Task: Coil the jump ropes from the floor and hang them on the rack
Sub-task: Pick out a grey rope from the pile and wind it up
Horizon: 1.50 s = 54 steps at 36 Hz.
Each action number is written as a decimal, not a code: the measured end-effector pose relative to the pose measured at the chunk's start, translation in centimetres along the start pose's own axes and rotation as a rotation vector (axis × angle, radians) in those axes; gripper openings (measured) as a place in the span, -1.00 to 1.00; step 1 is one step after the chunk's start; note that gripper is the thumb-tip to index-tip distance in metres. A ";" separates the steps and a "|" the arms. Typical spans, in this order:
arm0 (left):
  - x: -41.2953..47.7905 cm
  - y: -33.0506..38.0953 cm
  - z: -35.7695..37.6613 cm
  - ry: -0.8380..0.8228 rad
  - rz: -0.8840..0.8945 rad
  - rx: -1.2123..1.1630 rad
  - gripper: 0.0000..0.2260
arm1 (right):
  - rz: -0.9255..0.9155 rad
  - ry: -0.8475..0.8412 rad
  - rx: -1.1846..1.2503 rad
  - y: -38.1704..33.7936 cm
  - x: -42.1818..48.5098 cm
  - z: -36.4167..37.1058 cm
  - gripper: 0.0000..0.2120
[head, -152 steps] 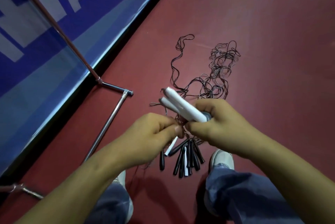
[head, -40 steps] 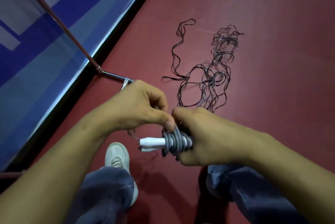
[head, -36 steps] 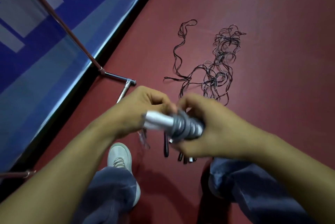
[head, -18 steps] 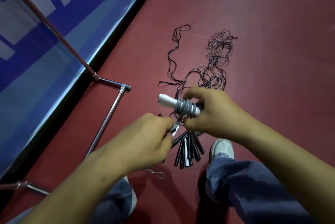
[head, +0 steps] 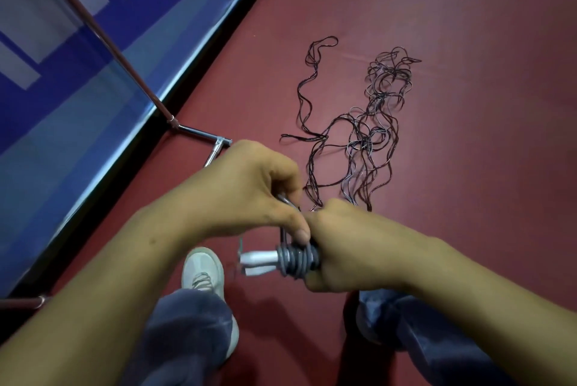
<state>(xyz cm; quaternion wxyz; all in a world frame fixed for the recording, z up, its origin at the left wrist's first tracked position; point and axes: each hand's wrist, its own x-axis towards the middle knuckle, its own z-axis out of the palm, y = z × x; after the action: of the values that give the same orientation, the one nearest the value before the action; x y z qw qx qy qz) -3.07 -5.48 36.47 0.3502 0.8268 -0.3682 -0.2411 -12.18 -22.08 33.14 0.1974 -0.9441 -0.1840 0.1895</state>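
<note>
My right hand (head: 352, 251) grips a pair of white jump-rope handles (head: 257, 260) with grey cord (head: 298, 260) wound around them in several turns. My left hand (head: 246, 192) sits just above the coil, thumb and fingers pinching the free grey cord where it rises from the coil. A tangle of thin black jump ropes (head: 365, 136) lies on the red floor beyond my hands. The metal rack (head: 199, 132) has its chrome foot on the floor at left and a reddish pole (head: 93, 26) rising up left.
A blue and white wall panel (head: 78, 73) with a black base strip runs along the left. My two legs in blue trousers and one grey shoe (head: 203, 273) stand below my hands. Red floor stretches to the right and far side.
My hands dropped lower. The left hand swung from below the handles to above the coil with the cord. The black handles on the floor are hidden behind my hands now.
</note>
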 end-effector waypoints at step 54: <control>-0.2 -1.1 -0.1 0.026 -0.009 -0.025 -0.82 | 0.004 0.011 -0.121 0.7 0.0 -0.1 -0.80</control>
<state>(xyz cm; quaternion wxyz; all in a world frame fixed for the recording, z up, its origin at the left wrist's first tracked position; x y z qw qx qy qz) -2.62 -4.70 35.73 0.3644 0.8272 -0.3566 -0.2364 -11.91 -22.69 32.92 0.1407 -0.9557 -0.1921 0.1731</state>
